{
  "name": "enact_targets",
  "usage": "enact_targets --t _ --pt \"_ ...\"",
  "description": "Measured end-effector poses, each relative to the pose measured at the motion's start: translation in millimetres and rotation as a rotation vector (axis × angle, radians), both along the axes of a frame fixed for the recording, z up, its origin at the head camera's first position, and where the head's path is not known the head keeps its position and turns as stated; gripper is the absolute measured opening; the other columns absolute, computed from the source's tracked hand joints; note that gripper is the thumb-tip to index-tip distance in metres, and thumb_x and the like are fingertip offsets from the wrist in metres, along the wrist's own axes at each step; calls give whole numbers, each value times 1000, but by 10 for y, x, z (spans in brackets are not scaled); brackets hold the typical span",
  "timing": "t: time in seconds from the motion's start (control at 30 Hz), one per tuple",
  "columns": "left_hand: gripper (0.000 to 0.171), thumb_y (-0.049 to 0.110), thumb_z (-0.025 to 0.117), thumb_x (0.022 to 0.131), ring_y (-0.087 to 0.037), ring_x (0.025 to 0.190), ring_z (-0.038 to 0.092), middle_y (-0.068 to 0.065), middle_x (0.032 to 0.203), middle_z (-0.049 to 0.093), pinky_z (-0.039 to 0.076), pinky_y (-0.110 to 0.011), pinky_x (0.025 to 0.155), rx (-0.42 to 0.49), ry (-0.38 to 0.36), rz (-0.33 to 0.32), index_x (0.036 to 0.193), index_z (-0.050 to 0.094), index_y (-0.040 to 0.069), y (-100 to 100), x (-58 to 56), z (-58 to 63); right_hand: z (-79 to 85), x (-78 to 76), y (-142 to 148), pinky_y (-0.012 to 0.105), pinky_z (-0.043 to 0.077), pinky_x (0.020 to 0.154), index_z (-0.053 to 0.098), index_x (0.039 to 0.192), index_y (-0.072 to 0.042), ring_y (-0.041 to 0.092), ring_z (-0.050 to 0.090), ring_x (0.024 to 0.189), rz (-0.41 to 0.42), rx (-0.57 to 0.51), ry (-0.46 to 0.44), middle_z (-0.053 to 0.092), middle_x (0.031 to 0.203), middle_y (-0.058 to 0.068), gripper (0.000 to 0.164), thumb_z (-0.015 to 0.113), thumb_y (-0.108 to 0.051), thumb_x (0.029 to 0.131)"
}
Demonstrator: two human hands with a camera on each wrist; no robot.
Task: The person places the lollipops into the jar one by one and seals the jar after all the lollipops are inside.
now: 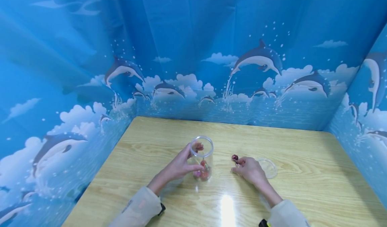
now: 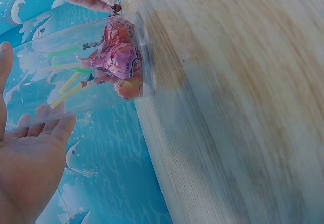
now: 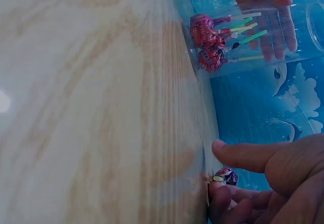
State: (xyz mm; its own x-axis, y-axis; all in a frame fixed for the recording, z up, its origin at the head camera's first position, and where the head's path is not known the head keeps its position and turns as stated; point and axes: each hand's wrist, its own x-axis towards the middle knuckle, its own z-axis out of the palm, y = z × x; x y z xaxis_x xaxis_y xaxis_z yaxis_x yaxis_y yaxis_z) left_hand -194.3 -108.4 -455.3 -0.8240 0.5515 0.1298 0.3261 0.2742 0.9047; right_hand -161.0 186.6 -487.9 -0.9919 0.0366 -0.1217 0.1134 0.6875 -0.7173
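Observation:
A clear plastic jar [image 1: 202, 153] stands uncovered on the table, several wrapped lollipops [image 2: 119, 59] heads down at its bottom. My left hand [image 1: 181, 163] holds the jar from the left, thumb on the near side and fingers round behind it. To the right of the jar, my right hand [image 1: 249, 169] is low at the tabletop, at a single dark red lollipop [image 1: 234, 157]. In the right wrist view that lollipop's stick is beside the bent fingers, with a gap up to the thumb [image 3: 243, 155].
A round clear lid [image 1: 268, 168] lies on the wooden table [image 1: 302, 159], just right of my right hand. Blue curtains [image 1: 193, 52] printed with dolphins stand behind the table and at both sides.

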Motion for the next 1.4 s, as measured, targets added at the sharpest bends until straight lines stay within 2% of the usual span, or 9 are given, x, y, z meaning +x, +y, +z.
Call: enact_targets --t 0.2,0.33,0.47,0.63,0.77,0.9,1.07,1.23,1.4 --pt "82 12 85 84 -32 142 46 -18 150 51 34 -49 121 0 1 -5 151 39 3 -1 -6 -4 6 -28 4 30 48 55 72 111 4 16 59 67 2 77 30 69 81 2 33 75 -5 79" --pt "81 13 85 85 -34 141 46 -19 149 52 34 -51 120 0 8 -7 151 39 2 -1 -10 -3 -11 -39 24 29 50 57 75 99 3 16 59 67 -20 17 48 70 80 3 20 73 0 79" --pt "82 13 85 85 -34 142 46 -22 150 50 33 -51 121 4 10 -12 151 39 1 2 -16 -6 -9 -37 50 26 51 60 76 96 5 15 61 70 -51 -103 44 72 81 4 13 75 -2 85" --pt "81 13 86 85 -34 141 46 -22 150 50 34 -50 121 11 5 -10 150 40 2 3 -17 -3 70 -35 103 22 47 49 73 110 9 14 58 62 -126 -338 -36 69 76 9 21 73 -5 94" --pt "80 13 86 84 -34 141 47 -20 149 52 35 -51 120 13 6 -7 150 41 4 2 -16 -4 182 -39 183 24 51 51 72 114 9 13 59 61 -159 -482 -63 68 75 11 25 73 -10 97" --pt "80 13 86 84 -33 141 47 -18 149 53 35 -50 120 8 8 -3 150 41 5 -4 -17 -5 325 -34 271 25 59 61 66 121 13 12 63 67 -139 -615 -76 70 82 9 34 70 -13 100" --pt "81 13 86 83 -33 141 47 -18 149 53 35 -49 120 6 9 -3 150 41 5 -4 -15 -5 546 -3 357 23 61 67 60 128 15 9 66 71 -104 -793 -107 72 89 4 38 68 -11 101" --pt "81 13 86 84 -33 140 48 -17 148 53 35 -49 120 3 7 -1 150 41 6 0 -7 0 762 68 415 21 60 71 64 126 10 9 68 77 -69 -922 -101 75 96 3 33 69 -11 101" --pt "81 12 86 83 -33 140 48 -17 149 53 36 -49 120 -4 4 2 150 41 5 2 3 9 909 119 424 20 59 71 71 117 3 10 67 82 -16 -1026 -67 74 100 5 20 68 -8 101"
